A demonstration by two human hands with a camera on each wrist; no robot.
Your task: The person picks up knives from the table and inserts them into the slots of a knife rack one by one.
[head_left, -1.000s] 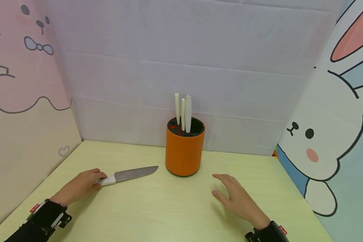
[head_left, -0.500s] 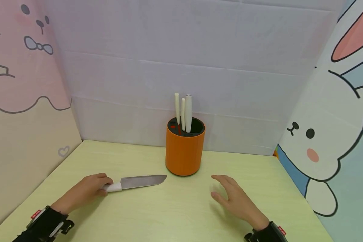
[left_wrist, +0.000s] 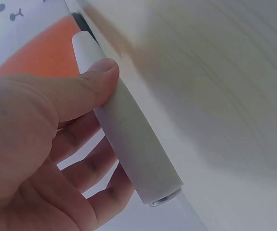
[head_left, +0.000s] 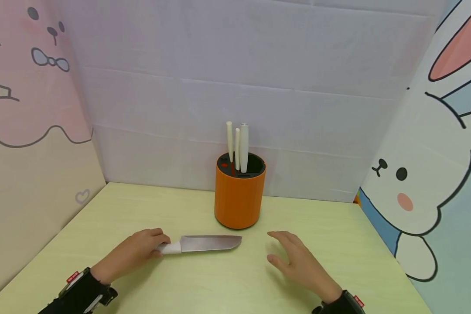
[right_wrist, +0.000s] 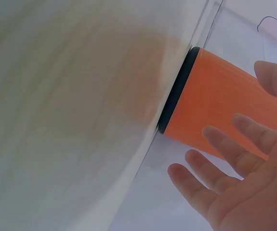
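Observation:
A broad-bladed kitchen knife (head_left: 211,243) points to the right in the head view, low over the table. My left hand (head_left: 135,250) grips its white handle (left_wrist: 136,144); the left wrist view shows thumb and fingers around that handle. My right hand (head_left: 300,266) is beyond the knife's tip, to the right, holding nothing. Its fingers are spread and relaxed in the right wrist view. Behind the blade stands an orange cylindrical knife block (head_left: 239,203) with a black top. Several white handles (head_left: 244,148) stick up from its slots.
The pale yellow table (head_left: 204,288) runs back to a white sheet wall (head_left: 235,65). Side panels with cartoon animals border the table on the left and right.
My left hand has carried the knife to the right and nearer to me, so its blade now lies in front of the knife block. The right hand has shifted slightly left.

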